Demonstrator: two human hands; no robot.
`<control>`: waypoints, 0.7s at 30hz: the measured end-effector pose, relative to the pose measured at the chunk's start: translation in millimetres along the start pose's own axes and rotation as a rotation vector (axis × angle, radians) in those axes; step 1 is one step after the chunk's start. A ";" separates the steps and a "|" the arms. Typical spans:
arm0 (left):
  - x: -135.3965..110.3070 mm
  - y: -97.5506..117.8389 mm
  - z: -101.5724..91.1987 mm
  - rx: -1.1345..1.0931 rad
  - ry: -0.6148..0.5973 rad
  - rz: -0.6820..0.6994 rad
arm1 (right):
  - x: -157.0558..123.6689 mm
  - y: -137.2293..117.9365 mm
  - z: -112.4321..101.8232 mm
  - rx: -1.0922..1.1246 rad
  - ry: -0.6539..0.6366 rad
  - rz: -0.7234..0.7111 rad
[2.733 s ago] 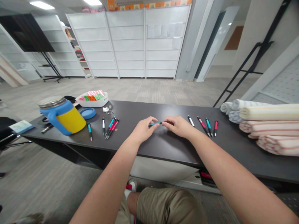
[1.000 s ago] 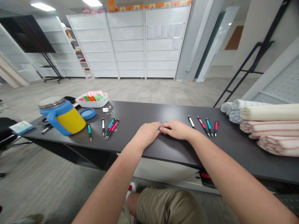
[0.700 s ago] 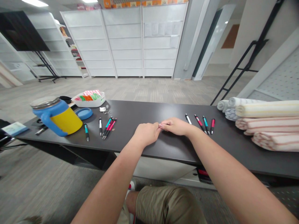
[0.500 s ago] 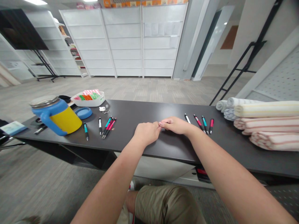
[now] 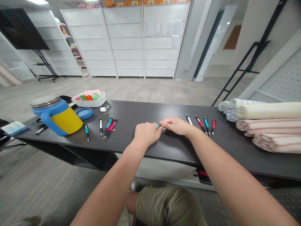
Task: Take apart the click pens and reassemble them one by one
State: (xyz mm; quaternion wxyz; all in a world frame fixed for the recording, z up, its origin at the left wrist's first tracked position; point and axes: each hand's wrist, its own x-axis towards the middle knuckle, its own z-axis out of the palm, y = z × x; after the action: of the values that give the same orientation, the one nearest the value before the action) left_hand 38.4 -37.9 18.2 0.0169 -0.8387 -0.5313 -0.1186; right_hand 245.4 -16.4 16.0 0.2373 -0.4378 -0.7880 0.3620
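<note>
Both hands meet over the middle of a dark table. My left hand is closed in a fist around a teal pen, of which only a short teal stretch shows between the hands. My right hand pinches the pen's other end with thumb and fingers. To the right of my right hand lies a row of several pens, white, red and teal. A second group of several pens lies to the left of my left hand.
A yellow and blue jug stands at the table's left end, its blue lid beside it. Behind sits a white tray of coloured packets. Rolled and folded towels are stacked at the right. White shelving lines the far wall.
The hands, earlier apart with the teal pen stretched between them, have closed together over it. Since half a second ago a bit of teal shows between them again.
</note>
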 end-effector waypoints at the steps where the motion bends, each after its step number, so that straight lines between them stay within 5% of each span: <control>1: 0.0 0.0 -0.2 -0.002 0.000 -0.017 | 0.1 -0.8 0.8 -0.003 0.011 0.001; 21: 3.5 -6.5 -1.8 -0.079 0.017 -0.179 | -4.0 -2.4 1.0 -0.123 0.270 0.003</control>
State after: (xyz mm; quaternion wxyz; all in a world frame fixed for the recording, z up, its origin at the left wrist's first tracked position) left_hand 33.7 -32.3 20.1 -0.0225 -0.7868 -0.5988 -0.1475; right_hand 245.5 -21.0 17.0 0.3132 -0.4977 -0.7689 0.2510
